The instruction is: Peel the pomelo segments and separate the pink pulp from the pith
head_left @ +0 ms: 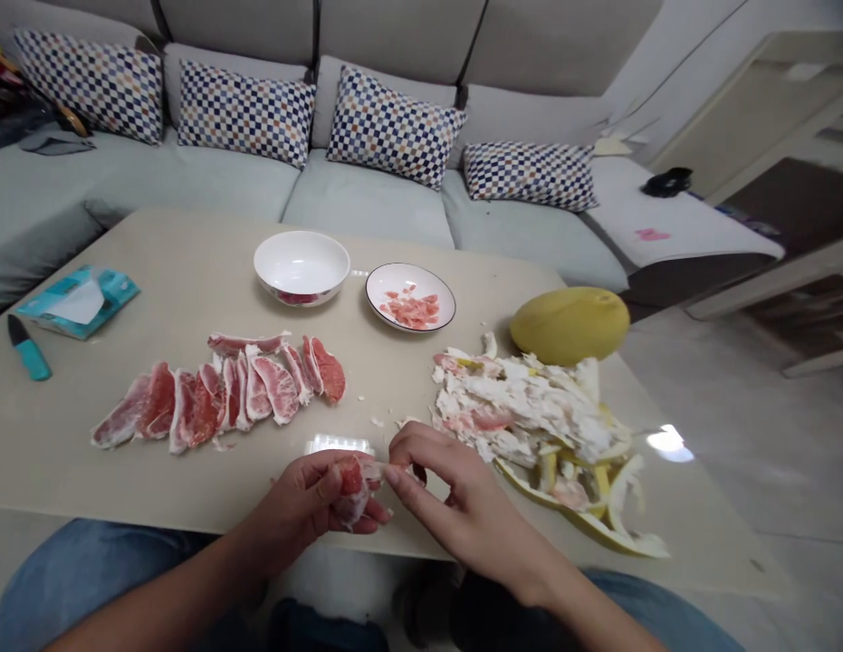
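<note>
My left hand (319, 498) is closed around a pomelo segment (351, 478), its red flesh showing beside pale membrane. With thumb and forefinger, my right hand (438, 480) pinches a strip of membrane (377, 470) at the segment's right side. Both hands are over the near edge of the table. To the left lies a row of pomelo segments (204, 403), some with skin still on. At the right is a heap of white pith and peel (522, 407). Small pieces of red flesh (414, 310) sit on a dark-rimmed plate (381, 276) beyond my hands.
A white bowl (302, 258) stands left of the plate. One whole yellow pomelo (570, 324) rests behind the peel heap. Far left are a tissue pack (115, 288) and a teal-handled knife (33, 358). A sofa (367, 204) with patterned cushions runs along the table's far side.
</note>
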Available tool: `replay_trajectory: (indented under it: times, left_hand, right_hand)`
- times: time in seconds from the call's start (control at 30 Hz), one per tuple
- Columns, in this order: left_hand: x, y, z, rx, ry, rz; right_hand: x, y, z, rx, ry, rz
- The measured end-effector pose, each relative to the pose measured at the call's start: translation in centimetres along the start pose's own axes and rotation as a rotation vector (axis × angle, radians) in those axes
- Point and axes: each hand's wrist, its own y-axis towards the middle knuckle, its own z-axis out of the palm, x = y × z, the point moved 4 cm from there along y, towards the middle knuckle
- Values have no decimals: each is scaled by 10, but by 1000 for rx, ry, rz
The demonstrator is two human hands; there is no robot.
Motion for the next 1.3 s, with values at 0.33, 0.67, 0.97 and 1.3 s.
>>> replay_trajectory:
  times: [0.33, 0.67, 0.97, 1.3]
  left_hand:
    - [2, 3, -9, -72, 169, 54]
    - [1, 2, -15, -153, 193, 202]
    - [-1, 2, -13, -112, 219, 233]
    - [6, 3, -11, -101, -7, -22]
  right_hand:
    - [-16, -8, -4, 55, -106, 204]
    - [-8, -4, 15, -194, 97, -90]
    - [7, -15, 12, -262, -137, -181]
    - [15, -20, -26, -445, -274, -141]
